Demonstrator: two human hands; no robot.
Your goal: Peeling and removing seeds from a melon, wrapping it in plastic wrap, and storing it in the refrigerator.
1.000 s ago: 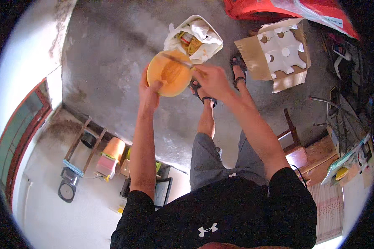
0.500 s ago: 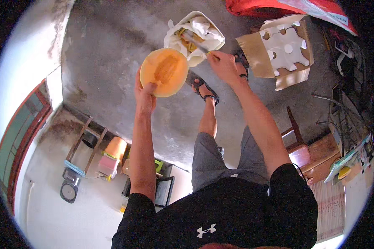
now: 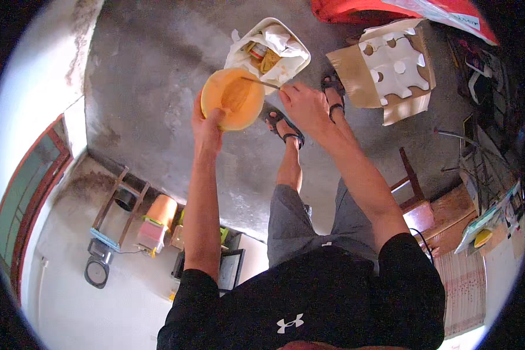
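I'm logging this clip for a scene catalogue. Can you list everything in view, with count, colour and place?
melon half: 1, orange, cupped in left hand, above the floor
spoon: 1, thin, metal, tip in the melon half
waste bin: 1, white, on the floor beyond the melon, holding scraps
cardboard box: 1, brown with white holed insert, right of the bin
wooden stool: 1, brown, right of the legs
concrete floor: grey
sandals: 2, dark, on the feet
left hand: grips the melon's rim
right hand: holds the spoon
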